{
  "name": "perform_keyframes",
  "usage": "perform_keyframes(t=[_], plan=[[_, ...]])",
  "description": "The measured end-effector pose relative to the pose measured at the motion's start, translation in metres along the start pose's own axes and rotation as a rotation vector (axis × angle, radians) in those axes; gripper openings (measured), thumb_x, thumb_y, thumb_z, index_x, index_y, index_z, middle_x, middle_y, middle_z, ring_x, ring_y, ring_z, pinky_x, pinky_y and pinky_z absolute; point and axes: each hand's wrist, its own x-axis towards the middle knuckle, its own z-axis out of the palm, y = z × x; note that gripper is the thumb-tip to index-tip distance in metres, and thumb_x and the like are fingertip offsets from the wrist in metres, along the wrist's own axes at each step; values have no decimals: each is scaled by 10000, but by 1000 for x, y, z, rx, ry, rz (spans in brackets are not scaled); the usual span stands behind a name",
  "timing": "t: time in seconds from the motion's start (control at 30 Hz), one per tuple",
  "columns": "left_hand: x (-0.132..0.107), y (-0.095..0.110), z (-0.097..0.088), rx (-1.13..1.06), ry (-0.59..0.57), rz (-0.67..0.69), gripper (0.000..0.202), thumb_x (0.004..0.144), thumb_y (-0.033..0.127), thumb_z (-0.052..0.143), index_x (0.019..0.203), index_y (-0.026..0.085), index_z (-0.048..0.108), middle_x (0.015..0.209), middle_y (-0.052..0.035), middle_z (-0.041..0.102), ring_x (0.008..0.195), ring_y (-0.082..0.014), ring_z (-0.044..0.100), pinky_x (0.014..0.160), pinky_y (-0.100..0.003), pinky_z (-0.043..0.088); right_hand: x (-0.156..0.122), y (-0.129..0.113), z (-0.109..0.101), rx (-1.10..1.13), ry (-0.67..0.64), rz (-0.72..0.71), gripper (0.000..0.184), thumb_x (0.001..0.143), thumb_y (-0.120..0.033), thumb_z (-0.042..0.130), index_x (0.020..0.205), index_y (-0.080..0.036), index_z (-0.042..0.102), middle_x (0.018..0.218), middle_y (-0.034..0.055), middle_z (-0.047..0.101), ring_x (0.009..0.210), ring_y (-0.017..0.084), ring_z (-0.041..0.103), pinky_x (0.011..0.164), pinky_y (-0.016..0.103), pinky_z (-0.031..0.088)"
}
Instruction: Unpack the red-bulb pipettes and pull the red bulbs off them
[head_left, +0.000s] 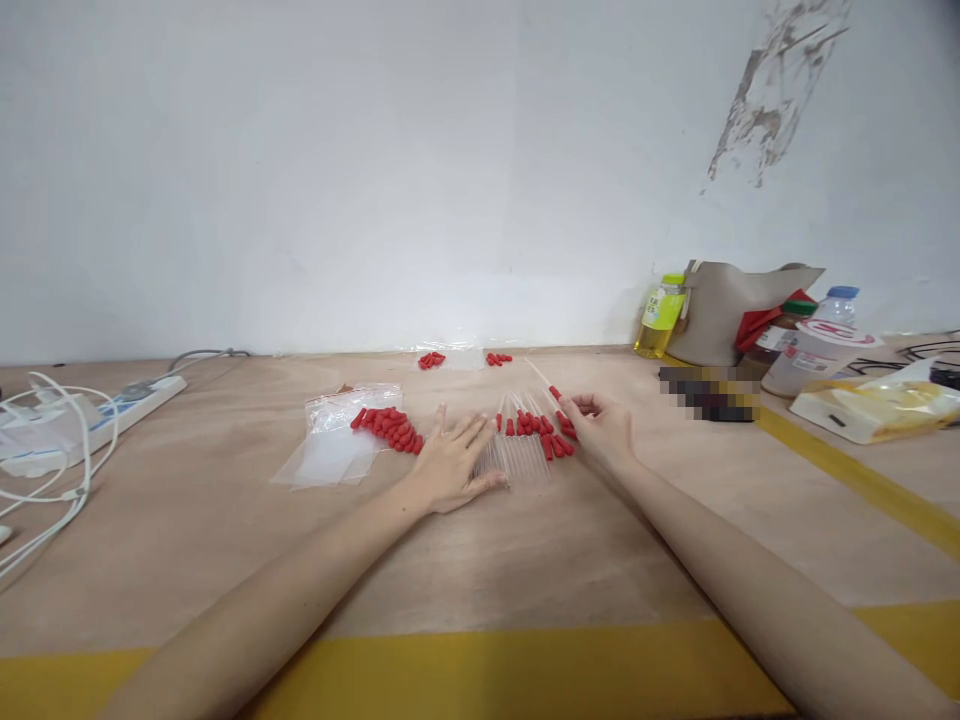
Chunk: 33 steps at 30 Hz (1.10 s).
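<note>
My left hand lies flat with fingers spread between a heap of red rubber bulbs and a row of clear glass tubes, its fingertips and thumb at the tubes' left side. A dropper with a red bulb is pinched in my right hand, its thin clear tip pointing up and to the left. Several droppers with red bulbs lie just behind the tubes. More loose red bulbs rest close to my right fingers.
Clear plastic bags lie left of the heap. By the wall, two small groups of bulbs sit on clear plastic. A power strip with white cables is at left. A yellow-green bottle, a bag and a cup stand at right.
</note>
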Motion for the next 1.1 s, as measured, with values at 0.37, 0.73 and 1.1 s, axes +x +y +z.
perform_keyframes(t=[0.37,0.73,1.1], plan=[[-26,-18,-8,67,368,-94,227,863,273,463,1045,225,589,989,-39,646,965,-194,541,986,-459,232,-48,-32,18,-61,-235,-528,85,732,-290,605,759,-214,629,774,13,650,778,171,556,827,381,336],[-25,-5,-3,107,429,43,144,844,242,504,799,220,638,640,31,626,688,-132,533,899,-409,287,-60,-37,33,-251,-110,-770,175,730,-380,633,840,-246,656,768,0,650,765,154,494,786,336,240],[-27,-1,-8,120,389,75,164,841,233,490,762,220,633,574,33,592,666,-137,504,869,-411,279,-60,-37,32,-393,-154,-989,193,828,-284,497,715,-220,640,601,-13,545,694,128,428,863,380,173]])
